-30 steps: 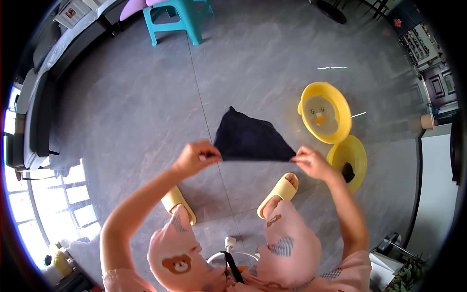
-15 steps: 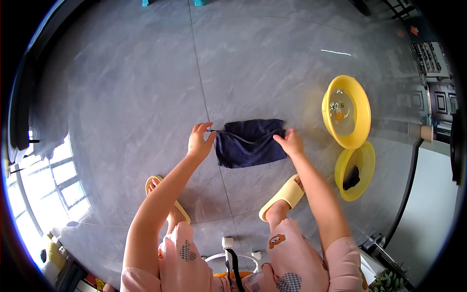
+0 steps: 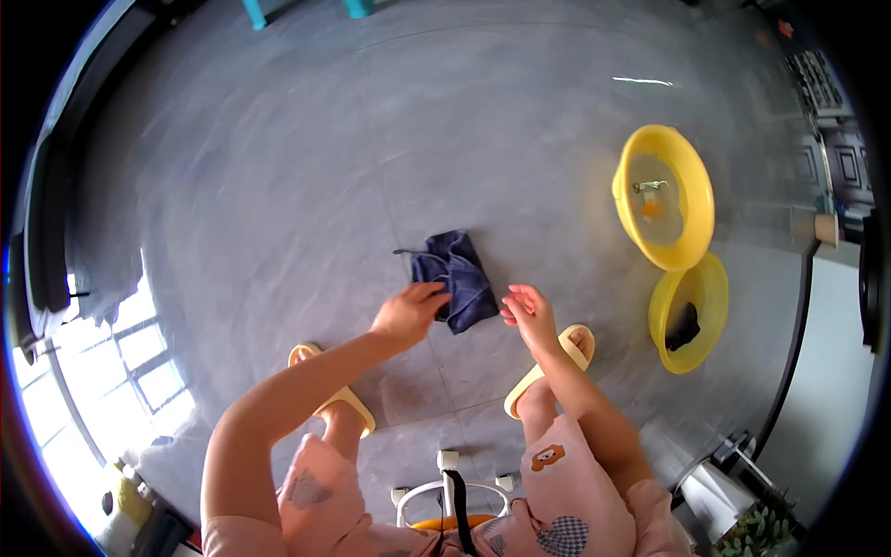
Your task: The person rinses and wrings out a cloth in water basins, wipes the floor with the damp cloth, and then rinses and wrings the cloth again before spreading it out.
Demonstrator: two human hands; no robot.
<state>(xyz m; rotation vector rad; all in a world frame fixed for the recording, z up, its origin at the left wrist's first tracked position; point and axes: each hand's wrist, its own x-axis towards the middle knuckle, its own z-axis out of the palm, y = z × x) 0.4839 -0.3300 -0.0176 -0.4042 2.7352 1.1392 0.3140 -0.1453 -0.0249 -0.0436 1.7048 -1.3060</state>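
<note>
A dark navy cloth [image 3: 469, 283] lies on the grey floor between my feet, folded into a narrow, uneven bundle. A thin loop or cord sticks out from its upper left corner. My left hand [image 3: 408, 316] is at the cloth's lower left edge, its fingers bent and closed on the fabric; the fingertips are partly hidden. To the right of the cloth, my right hand [image 3: 529, 320] hovers with nothing in it, fingers loosely curled and apart.
A yellow basin [image 3: 696, 200] holding water and a small orange thing stands at the right. Against its near side is a second yellow basin [image 3: 710, 306] with a dark cloth [image 3: 684, 327] inside. A white wheeled chair base [image 3: 449, 459] is below me; my yellow slippers [image 3: 348, 404] flank the cloth.
The cloth went from spread wide to folded, its right part brought over to the left. My right hand let go of it; my left hand moved down along its left side.
</note>
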